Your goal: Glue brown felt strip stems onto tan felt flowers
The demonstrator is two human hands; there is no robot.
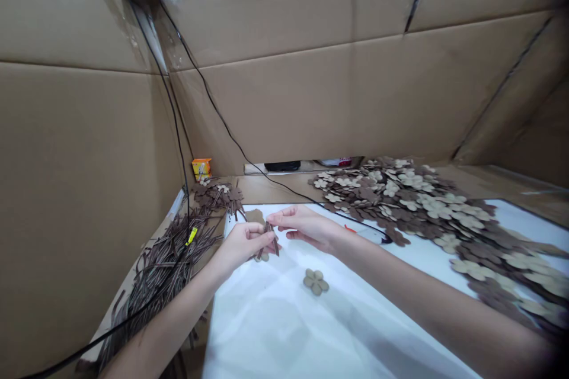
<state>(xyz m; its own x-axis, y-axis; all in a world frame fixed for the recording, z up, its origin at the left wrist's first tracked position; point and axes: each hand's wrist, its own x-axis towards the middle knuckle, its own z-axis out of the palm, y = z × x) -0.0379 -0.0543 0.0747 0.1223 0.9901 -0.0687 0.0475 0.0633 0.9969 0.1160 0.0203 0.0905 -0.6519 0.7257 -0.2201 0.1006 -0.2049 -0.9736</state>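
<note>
- The left hand (243, 244) is pinching a brown strip (276, 245) between thumb and fingers; its grip is nearly closed.
- The right hand (309, 227) is meeting the strip near its upper end with thumb and forefinger, the other fingers curling loosely; this grip is also nearly closed.
- The strip is hanging above the table (267, 331), near the far left corner, and is forming a narrow upside-down V. Whether it is one folded piece or two is not clear.
- Its long axis is running up and down between the hands: the peak is sitting at the right fingertips, the legs are slanting down past the left thumb. The right hand is nearer the peak, the left nearer the legs.
- A flower (316, 282) is lying alone on the table, nearer the near edge than both hands and just right of the strip.
- Another flower (263, 257) is showing partly below the left fingers; whether they are touching it is hard to tell.
- Loose strips (164, 275) are heaping along the left edge.
- Piled flowers (400, 189) are covering the far right corner.
</note>
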